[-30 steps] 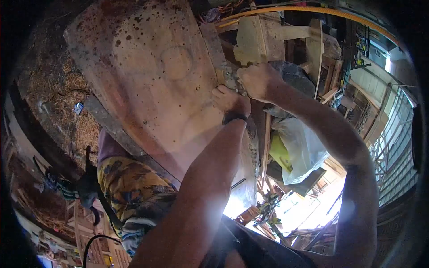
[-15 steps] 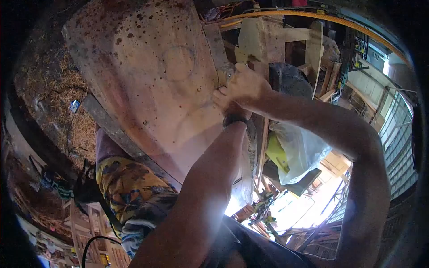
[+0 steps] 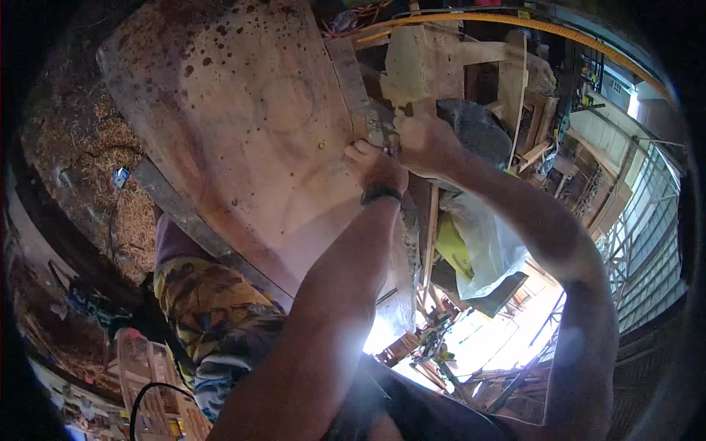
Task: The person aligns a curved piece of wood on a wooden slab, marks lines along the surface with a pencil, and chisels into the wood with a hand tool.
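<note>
A large stained wooden board point(image 3: 287, 169) with dark spots and a faint ring mark fills the middle left. My left hand point(image 3: 375, 165), with a dark band at the wrist, rests at its right edge, fingers curled round something I cannot make out. Just right of it, my right hand point(image 3: 426, 143) is closed beside a small worn metal-looking piece point(image 3: 379, 125) on the board's edge. Whatever its fingers hold is too small and hidden to name.
Wooden frames point(image 3: 434, 66) and a dark rounded object point(image 3: 478, 132) lie beyond my right hand. A clear plastic bag point(image 3: 489, 239) hangs below my right forearm. An orange corrugated tube point(image 3: 515, 20) crosses the top. Shavings point(image 3: 125, 213) cover the ground at left.
My right hand moved left over my left hand half a second ago and has since moved back to the right, uncovering the left. My left hand has stayed at the board's edge.
</note>
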Action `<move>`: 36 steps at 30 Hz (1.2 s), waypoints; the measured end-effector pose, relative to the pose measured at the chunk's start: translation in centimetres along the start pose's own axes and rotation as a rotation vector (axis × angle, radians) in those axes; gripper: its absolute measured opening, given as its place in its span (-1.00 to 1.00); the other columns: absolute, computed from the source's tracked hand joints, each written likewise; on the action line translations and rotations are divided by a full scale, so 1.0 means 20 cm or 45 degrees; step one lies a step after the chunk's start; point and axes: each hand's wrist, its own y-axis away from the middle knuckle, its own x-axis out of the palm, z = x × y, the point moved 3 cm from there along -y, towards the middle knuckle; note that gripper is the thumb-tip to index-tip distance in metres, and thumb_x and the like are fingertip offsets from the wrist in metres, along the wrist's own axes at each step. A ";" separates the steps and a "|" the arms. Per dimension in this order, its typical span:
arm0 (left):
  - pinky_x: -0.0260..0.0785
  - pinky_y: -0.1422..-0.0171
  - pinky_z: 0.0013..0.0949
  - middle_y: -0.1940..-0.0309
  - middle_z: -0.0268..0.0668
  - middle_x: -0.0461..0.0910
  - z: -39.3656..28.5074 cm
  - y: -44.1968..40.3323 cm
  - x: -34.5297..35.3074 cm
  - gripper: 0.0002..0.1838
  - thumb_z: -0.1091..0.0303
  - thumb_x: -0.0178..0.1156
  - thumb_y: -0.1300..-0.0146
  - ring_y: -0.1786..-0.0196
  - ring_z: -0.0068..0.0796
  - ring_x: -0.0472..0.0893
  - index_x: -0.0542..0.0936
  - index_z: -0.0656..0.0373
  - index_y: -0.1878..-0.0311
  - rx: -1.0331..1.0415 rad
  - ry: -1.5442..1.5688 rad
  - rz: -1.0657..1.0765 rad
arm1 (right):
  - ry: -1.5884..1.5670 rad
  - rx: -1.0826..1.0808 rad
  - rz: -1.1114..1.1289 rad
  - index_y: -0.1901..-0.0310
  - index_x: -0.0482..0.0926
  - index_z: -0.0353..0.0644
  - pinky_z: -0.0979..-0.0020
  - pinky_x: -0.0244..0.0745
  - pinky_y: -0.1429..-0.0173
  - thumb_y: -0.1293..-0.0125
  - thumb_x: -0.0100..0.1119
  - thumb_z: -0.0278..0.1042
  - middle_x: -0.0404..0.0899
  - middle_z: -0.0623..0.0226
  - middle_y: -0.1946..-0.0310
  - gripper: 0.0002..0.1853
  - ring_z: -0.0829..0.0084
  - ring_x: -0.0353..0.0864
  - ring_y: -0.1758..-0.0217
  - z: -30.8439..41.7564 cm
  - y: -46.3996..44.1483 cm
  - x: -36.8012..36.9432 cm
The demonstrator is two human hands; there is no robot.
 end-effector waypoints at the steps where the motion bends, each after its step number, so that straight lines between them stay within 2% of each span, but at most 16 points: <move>1: 0.25 -0.15 0.09 0.05 -0.03 0.31 -0.01 -0.01 -0.02 -0.35 0.02 0.37 -0.02 -0.07 0.04 0.39 0.32 0.30 0.05 -0.010 -0.007 0.050 | -0.007 0.079 -0.036 0.34 0.59 -0.31 0.14 0.61 0.09 -0.07 0.27 -0.31 0.62 0.01 0.40 -0.78 0.07 0.69 0.26 0.02 0.02 -0.06; 7: 0.24 -0.17 0.11 0.05 -0.03 0.31 -0.02 -0.03 -0.01 -0.37 0.03 0.35 -0.04 -0.09 0.06 0.38 0.31 0.30 0.04 -0.066 0.091 0.000 | 0.131 -0.315 -0.266 0.44 0.58 -0.22 0.11 0.59 0.21 -0.06 0.24 -0.36 0.62 0.08 0.50 -0.88 0.07 0.69 0.36 0.00 -0.02 -0.04; 10: 0.24 -0.16 0.10 0.06 -0.03 0.32 -0.01 -0.01 -0.02 -0.37 -0.01 0.33 -0.07 -0.08 0.05 0.38 0.31 0.28 0.04 0.002 0.060 0.046 | 0.283 -0.557 -0.304 0.38 0.56 -0.19 0.20 0.58 0.23 0.01 0.27 -0.33 0.59 0.18 0.56 -0.83 0.16 0.71 0.35 -0.01 -0.03 -0.02; 12: 0.24 -0.15 0.09 0.05 -0.03 0.32 0.00 -0.02 0.01 -0.36 -0.04 0.33 -0.06 -0.08 0.05 0.38 0.30 0.27 0.05 -0.004 0.036 0.005 | -0.088 -0.404 -0.183 0.41 0.56 -0.18 0.25 0.57 0.23 0.04 0.29 -0.32 0.60 0.21 0.51 -0.83 0.21 0.71 0.32 -0.01 -0.04 -0.01; 14: 0.26 -0.15 0.06 0.05 -0.03 0.33 0.02 -0.02 0.06 -0.30 -0.08 0.36 -0.01 -0.09 0.04 0.38 0.30 0.28 0.02 0.019 -0.010 0.019 | 0.002 -0.416 -0.142 0.44 0.56 -0.17 0.28 0.55 0.26 0.05 0.30 -0.30 0.60 0.22 0.48 -0.82 0.25 0.70 0.30 0.02 -0.01 -0.01; 16: 0.29 -0.16 0.01 0.06 -0.03 0.35 0.03 -0.02 0.11 -0.19 -0.13 0.42 0.07 -0.11 0.02 0.38 0.29 0.29 -0.03 0.073 -0.079 0.093 | 0.549 -0.583 -0.180 0.46 0.57 -0.17 0.29 0.51 0.31 0.04 0.31 -0.26 0.59 0.24 0.46 -0.82 0.29 0.69 0.30 0.14 0.02 -0.06; 18: 0.29 -0.18 -0.01 0.05 -0.04 0.36 0.06 -0.01 0.16 -0.14 -0.14 0.43 0.09 -0.11 0.00 0.37 0.27 0.30 -0.07 0.155 -0.047 -0.006 | 0.573 -0.164 -0.165 0.32 0.66 -0.09 0.16 0.39 -0.10 -0.20 0.20 -0.16 0.65 0.26 0.34 -0.80 0.23 0.70 0.23 0.17 -0.03 0.11; 20: 0.28 -0.18 -0.02 0.05 -0.04 0.36 0.05 -0.03 0.16 -0.13 -0.15 0.42 0.10 -0.10 0.00 0.37 0.27 0.29 -0.07 0.166 0.005 -0.068 | 0.418 0.066 -0.031 0.21 0.69 -0.06 0.09 0.34 -0.31 -0.34 0.13 -0.10 0.68 0.27 0.29 -0.75 0.21 0.70 0.21 0.18 -0.06 0.10; 22: 0.27 -0.16 0.00 0.05 -0.04 0.35 0.04 -0.03 0.11 -0.17 -0.15 0.42 0.10 -0.09 0.01 0.38 0.29 0.26 -0.03 0.102 0.056 -0.073 | 0.067 0.108 0.230 0.10 0.66 -0.07 0.09 0.36 -0.31 -0.37 0.10 -0.07 0.68 0.25 0.30 -0.71 0.22 0.70 0.22 0.21 -0.06 -0.10; 24: 0.26 -0.14 0.02 0.04 -0.04 0.33 0.02 -0.03 0.06 -0.21 -0.16 0.42 0.11 -0.09 0.02 0.38 0.30 0.23 0.02 0.047 0.112 -0.081 | -0.003 0.475 -0.381 0.12 0.65 -0.09 0.15 0.52 -0.04 -0.38 0.10 -0.12 0.68 0.23 0.32 -0.74 0.24 0.71 0.25 0.24 -0.14 0.36; 26: 0.25 -0.13 0.02 0.04 -0.04 0.33 0.01 -0.02 0.06 -0.22 -0.15 0.42 0.11 -0.08 0.02 0.38 0.30 0.23 0.03 0.048 0.117 -0.003 | -0.195 0.552 -0.549 0.17 0.63 -0.12 0.20 0.56 0.17 -0.38 0.11 -0.16 0.65 0.22 0.37 -0.77 0.28 0.68 0.32 0.20 -0.14 0.50; 28: 0.25 -0.15 0.01 0.03 -0.03 0.33 0.03 -0.04 0.10 -0.20 -0.14 0.44 0.11 -0.08 0.02 0.38 0.29 0.24 0.00 0.091 0.063 0.149 | -0.509 0.321 -0.264 0.24 0.60 -0.14 0.25 0.47 0.32 -0.36 0.13 -0.20 0.60 0.24 0.45 -0.80 0.32 0.61 0.43 0.04 -0.14 0.39; 30: 0.25 -0.16 0.03 0.02 -0.01 0.32 0.01 -0.01 0.02 -0.18 -0.11 0.44 0.09 -0.09 0.03 0.38 0.28 0.27 -0.03 0.011 0.025 0.101 | -0.834 0.091 0.039 0.32 0.58 -0.17 0.30 0.38 0.47 -0.34 0.16 -0.23 0.54 0.26 0.52 -0.81 0.37 0.53 0.54 -0.08 -0.09 0.25; 32: 0.24 -0.18 0.05 0.00 0.00 0.32 -0.01 -0.02 0.00 -0.19 -0.08 0.43 0.06 -0.11 0.04 0.37 0.26 0.30 -0.05 -0.035 0.021 0.049 | -0.689 -0.010 0.016 0.37 0.58 -0.20 0.27 0.42 0.48 -0.27 0.18 -0.28 0.55 0.21 0.55 -0.83 0.34 0.57 0.53 -0.07 -0.07 0.10; 34: 0.24 -0.20 0.08 -0.02 0.02 0.31 0.01 -0.02 0.04 -0.21 -0.05 0.41 0.03 -0.13 0.06 0.37 0.26 0.31 -0.06 -0.039 0.036 0.025 | -0.100 0.049 -0.309 0.39 0.61 -0.23 0.16 0.59 0.35 -0.15 0.20 -0.35 0.61 0.10 0.54 -0.87 0.24 0.72 0.41 0.02 0.02 -0.03; 36: 0.22 -0.22 0.10 -0.03 0.03 0.31 0.00 -0.02 0.01 -0.26 -0.01 0.39 -0.01 -0.15 0.08 0.37 0.26 0.31 -0.05 -0.002 0.118 0.114 | 0.040 -0.022 -0.244 0.39 0.63 -0.18 0.12 0.60 0.34 -0.14 0.21 -0.35 0.63 0.12 0.51 -0.89 0.18 0.71 0.41 0.05 0.02 -0.07</move>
